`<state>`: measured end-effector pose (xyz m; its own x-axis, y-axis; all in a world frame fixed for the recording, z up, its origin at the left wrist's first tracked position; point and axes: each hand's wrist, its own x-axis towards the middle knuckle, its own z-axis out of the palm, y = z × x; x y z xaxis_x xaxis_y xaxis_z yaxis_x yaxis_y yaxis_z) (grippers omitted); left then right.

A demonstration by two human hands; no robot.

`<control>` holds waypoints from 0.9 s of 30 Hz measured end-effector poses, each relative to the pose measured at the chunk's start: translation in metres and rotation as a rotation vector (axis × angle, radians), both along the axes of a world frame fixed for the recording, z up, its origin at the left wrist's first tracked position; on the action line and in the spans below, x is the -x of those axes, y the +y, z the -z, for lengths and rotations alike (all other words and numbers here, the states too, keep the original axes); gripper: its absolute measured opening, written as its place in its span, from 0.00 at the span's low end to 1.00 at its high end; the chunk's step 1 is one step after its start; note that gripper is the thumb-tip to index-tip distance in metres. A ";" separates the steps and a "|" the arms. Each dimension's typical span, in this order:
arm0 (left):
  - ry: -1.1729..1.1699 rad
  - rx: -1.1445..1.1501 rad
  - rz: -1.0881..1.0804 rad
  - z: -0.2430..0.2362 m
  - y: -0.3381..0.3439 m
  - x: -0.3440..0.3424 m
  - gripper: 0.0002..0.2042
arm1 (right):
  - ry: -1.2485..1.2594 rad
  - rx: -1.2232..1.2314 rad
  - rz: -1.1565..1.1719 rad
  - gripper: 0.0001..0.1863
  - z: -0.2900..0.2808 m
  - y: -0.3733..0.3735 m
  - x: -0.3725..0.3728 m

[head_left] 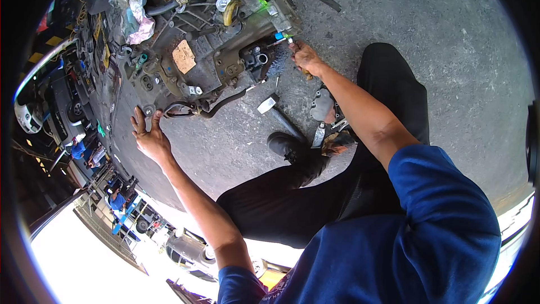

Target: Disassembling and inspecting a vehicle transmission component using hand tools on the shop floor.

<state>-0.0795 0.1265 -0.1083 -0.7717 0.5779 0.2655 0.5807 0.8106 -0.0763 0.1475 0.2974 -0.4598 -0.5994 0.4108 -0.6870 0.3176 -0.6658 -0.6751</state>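
A large greasy vehicle assembly (208,67), with hoses, brackets and bolt holes, lies on the ground before me. My right hand (306,59) is closed around a slim tool with a pale front end (289,39), at the assembly's right edge. The fingers hide most of it, so its exact kind stays unclear. A small blue piece (279,36) and a green glow show beside its front end. My left hand (151,136) holds nothing. Its fingers are spread, with the tips close to a round mount (148,110) at the assembly's near left corner; touching or apart, I cannot tell.
A hammer (281,117) lies by my shoe (286,146). Right of it are a grey metal cover (323,106) and dirty gloves or rags (338,143). A crumpled plastic bag (130,8) and cardboard piece (183,57) rest on the assembly. Vehicles and people are farther left.
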 end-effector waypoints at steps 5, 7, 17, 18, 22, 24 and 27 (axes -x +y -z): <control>0.006 -0.004 -0.017 -0.001 -0.001 -0.002 0.27 | 0.049 0.050 0.181 0.19 -0.010 -0.009 0.002; 0.006 -0.005 -0.009 -0.005 -0.006 0.001 0.27 | 0.008 0.077 0.193 0.20 -0.020 -0.009 0.003; 0.005 0.001 -0.020 0.002 0.004 -0.004 0.28 | 0.087 0.002 0.107 0.24 -0.028 0.011 -0.018; -0.002 0.004 -0.007 0.001 0.004 -0.004 0.27 | 0.103 0.006 0.098 0.24 -0.030 0.011 -0.017; 0.057 0.024 -0.075 -0.019 -0.018 0.007 0.28 | 0.096 -0.074 0.068 0.23 -0.049 -0.009 0.019; 0.056 -0.002 -0.070 -0.018 -0.019 0.006 0.29 | 0.200 -0.117 0.010 0.20 -0.023 -0.013 0.022; 0.052 -0.019 0.066 0.012 0.004 0.005 0.29 | 0.342 -0.042 0.146 0.18 0.047 0.004 -0.013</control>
<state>-0.0843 0.1300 -0.1198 -0.7169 0.6215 0.3160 0.6286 0.7722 -0.0929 0.1605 0.3012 -0.5067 -0.7244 0.5319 -0.4385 -0.0267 -0.6572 -0.7532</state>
